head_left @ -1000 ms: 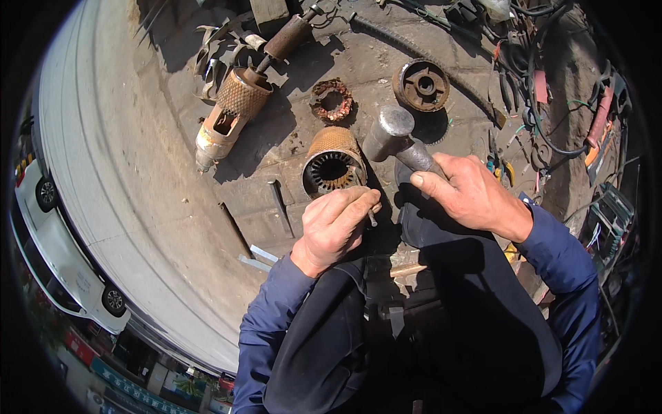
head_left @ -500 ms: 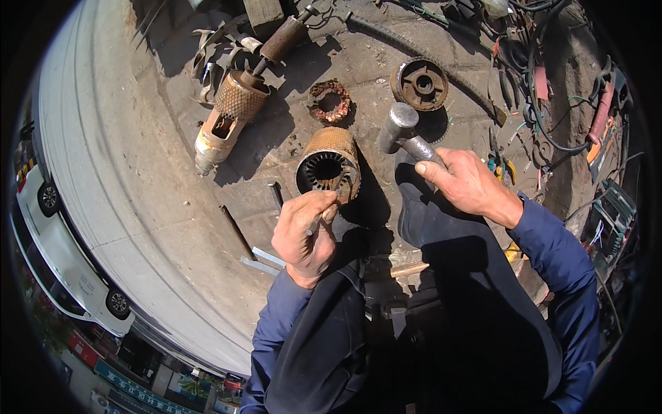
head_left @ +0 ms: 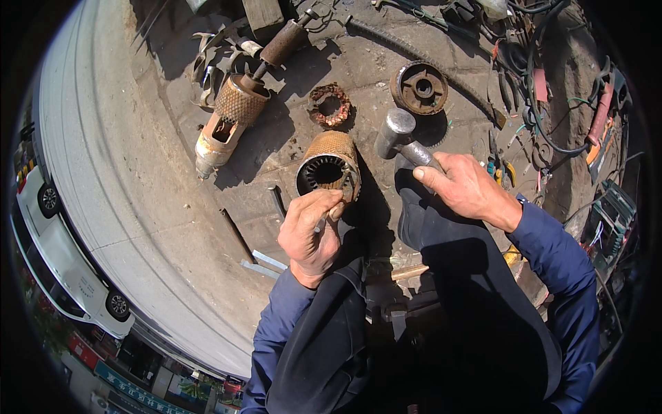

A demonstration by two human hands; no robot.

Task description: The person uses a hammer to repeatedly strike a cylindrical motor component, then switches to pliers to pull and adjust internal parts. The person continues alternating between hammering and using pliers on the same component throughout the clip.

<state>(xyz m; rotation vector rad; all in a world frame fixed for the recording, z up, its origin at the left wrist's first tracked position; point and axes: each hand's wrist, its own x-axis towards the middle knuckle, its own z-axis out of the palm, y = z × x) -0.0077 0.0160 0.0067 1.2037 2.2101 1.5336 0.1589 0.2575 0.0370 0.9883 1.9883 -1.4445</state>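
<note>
My right hand (head_left: pixel 472 190) is wrapped round the short metal handle of a hammer (head_left: pixel 398 131), its head raised over my knee. My left hand (head_left: pixel 310 231) is closed in a pinch at the near rim of a rusty motor stator (head_left: pixel 331 162). A slim metal rod seems to be in that pinch, mostly hidden by the fingers. The stator's slotted open end faces me. Beyond it lies a ring of cut copper windings (head_left: pixel 329 105). A round motor end cover (head_left: pixel 419 87) sits further right, apart from both hands.
At the far left lie a rusty motor housing (head_left: pixel 238 103) and a rotor with a shaft (head_left: pixel 284 41). A ribbed bar (head_left: pixel 427 65) crosses the far ground. Pliers (head_left: pixel 509 172), cables and tools crowd the right. A dark rod (head_left: pixel 238 234) lies left of my hand; a white car (head_left: pixel 69 255) stands on the road.
My left hand has shifted slightly to the right along the stator's near rim. The hammer head has moved a little left and nearer. Both hands keep their hold.
</note>
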